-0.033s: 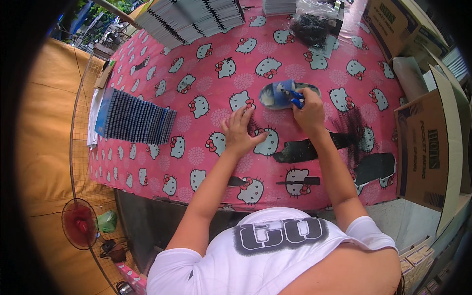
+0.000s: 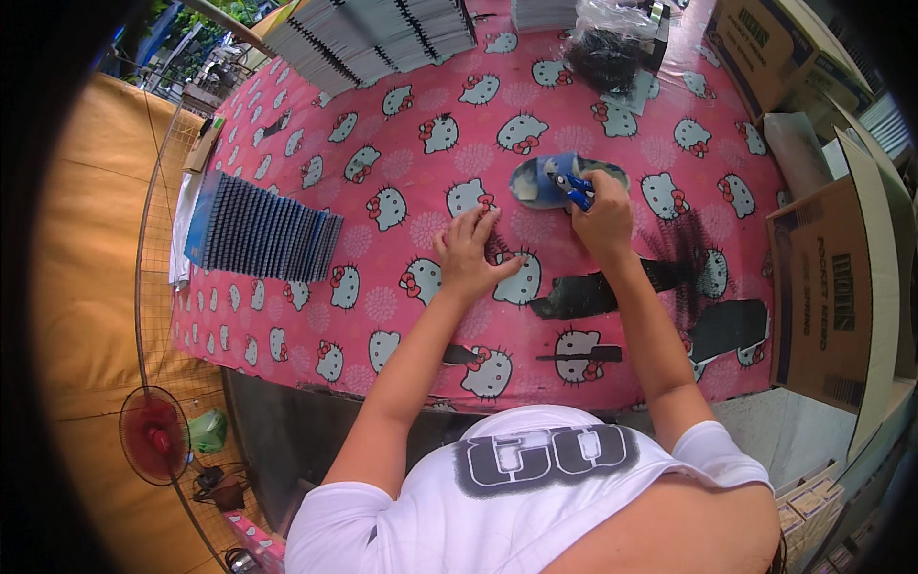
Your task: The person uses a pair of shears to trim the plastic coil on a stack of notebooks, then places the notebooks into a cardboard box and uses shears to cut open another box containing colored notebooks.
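Note:
My right hand is closed on a pair of blue-handled pliers, held over a blue and pale slide slipper. The slipper lies sideways on the table, its right end partly hidden behind my hand. To the left, my left hand rests with fingers spread, nothing gripped in it. Between its thumb and forefinger a dark coiled strand shows against the cloth. Thin black spiral coils lie right of my right forearm.
A pink patterned cloth with dark torn patches covers the table. Blue spiral notebooks lie fanned at left; white-paged spiral books are stacked at the back. Clear plastic with a black bundle sits back right. Cardboard boxes line the right edge.
The slipper has shifted slightly right, and my right hand with the pliers has moved very little. My left hand is almost unchanged.

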A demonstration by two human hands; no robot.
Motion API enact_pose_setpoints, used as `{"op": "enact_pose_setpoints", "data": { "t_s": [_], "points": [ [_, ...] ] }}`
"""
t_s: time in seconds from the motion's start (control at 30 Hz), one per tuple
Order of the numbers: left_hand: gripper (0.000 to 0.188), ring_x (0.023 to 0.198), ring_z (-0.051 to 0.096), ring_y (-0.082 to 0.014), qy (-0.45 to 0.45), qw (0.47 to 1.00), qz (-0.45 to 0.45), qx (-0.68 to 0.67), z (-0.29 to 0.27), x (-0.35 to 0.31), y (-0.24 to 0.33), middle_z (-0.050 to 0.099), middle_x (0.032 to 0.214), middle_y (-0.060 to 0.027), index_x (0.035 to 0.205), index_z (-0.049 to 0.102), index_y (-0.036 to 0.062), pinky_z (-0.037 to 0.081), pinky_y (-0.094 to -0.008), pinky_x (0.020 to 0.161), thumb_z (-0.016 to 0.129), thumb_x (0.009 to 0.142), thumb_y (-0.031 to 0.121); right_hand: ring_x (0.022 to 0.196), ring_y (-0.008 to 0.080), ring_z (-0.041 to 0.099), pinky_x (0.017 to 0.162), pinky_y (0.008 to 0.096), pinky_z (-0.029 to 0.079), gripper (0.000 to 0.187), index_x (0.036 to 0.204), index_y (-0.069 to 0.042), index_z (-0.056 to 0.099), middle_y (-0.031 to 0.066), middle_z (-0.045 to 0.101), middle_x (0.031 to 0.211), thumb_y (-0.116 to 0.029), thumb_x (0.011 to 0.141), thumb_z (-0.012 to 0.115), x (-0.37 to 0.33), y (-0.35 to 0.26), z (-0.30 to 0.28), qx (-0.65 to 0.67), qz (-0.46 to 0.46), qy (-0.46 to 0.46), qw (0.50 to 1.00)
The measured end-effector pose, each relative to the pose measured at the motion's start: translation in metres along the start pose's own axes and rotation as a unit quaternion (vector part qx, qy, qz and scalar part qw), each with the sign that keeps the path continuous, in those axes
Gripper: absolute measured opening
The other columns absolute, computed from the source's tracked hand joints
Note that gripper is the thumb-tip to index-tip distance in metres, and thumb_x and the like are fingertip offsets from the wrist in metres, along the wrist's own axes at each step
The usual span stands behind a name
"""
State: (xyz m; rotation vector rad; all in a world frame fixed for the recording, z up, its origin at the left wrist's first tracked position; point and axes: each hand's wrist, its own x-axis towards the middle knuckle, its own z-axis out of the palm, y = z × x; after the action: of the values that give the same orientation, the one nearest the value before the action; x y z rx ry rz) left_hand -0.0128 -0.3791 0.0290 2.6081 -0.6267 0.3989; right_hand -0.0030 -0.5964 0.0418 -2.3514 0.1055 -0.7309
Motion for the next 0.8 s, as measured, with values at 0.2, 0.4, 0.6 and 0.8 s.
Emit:
{"op": "enact_pose_setpoints", "data": {
  "t_s": [0.2,0.4,0.6,0.8],
  "points": [
    [0.033,0.102,0.051,-0.0263,-0.016,1.0,-0.004,0.013,0.023,0.012,-0.005,0.057,0.109,-0.0071,0.102,0.064,0.0092,0.038,-0.0408,0.086,0.068,0.077,0.031,0.081,0.0271,0.059,0.074,0.0373,0.046,0.024,0.093,-0.005,0.058,0.0095,0.062,0.089,-0.002,0.071,0.065,-0.018,0.002,0.007,0.128,-0.087,0.134,0.979],
    [0.008,0.064,0.056,-0.0219,0.147,0.987,0.009,-0.067,0.041,0.035,-0.023,0.058,0.075,-0.0063,0.083,0.064,0.0069,0.049,-0.0342,0.058,0.061,0.081,0.014,0.077,0.0128,0.056,0.072,0.0306,0.045,0.007,0.092,-0.002,0.057,0.0044,0.061,0.087,-0.003,0.086,0.059,-0.047,-0.009,0.01,0.653,0.293,-0.038,0.697],
    [0.011,0.047,0.045,-0.0114,0.176,0.571,-0.458,-0.658,0.034,0.136,-0.029,0.054,0.066,-0.0004,0.081,0.058,0.0094,0.032,-0.0271,0.037,0.055,0.084,0.02,0.078,0.0145,0.056,0.071,0.0301,0.044,0.013,0.094,-0.002,0.058,0.0055,0.061,0.088,-0.011,0.085,0.062,-0.039,-0.007,0.013,0.769,0.258,-0.129,0.57],
    [0.014,0.045,0.043,-0.0129,-0.042,0.611,-0.301,-0.731,0.03,0.354,0.035,0.053,0.064,-0.0003,0.08,0.056,0.0136,0.027,-0.0262,0.038,0.053,0.082,0.027,0.081,0.0132,0.056,0.071,0.029,0.044,0.018,0.098,-0.003,0.059,0.0032,0.061,0.089,-0.015,0.086,0.064,-0.044,-0.005,0.022,0.745,0.304,-0.221,0.551]
  ]
}}
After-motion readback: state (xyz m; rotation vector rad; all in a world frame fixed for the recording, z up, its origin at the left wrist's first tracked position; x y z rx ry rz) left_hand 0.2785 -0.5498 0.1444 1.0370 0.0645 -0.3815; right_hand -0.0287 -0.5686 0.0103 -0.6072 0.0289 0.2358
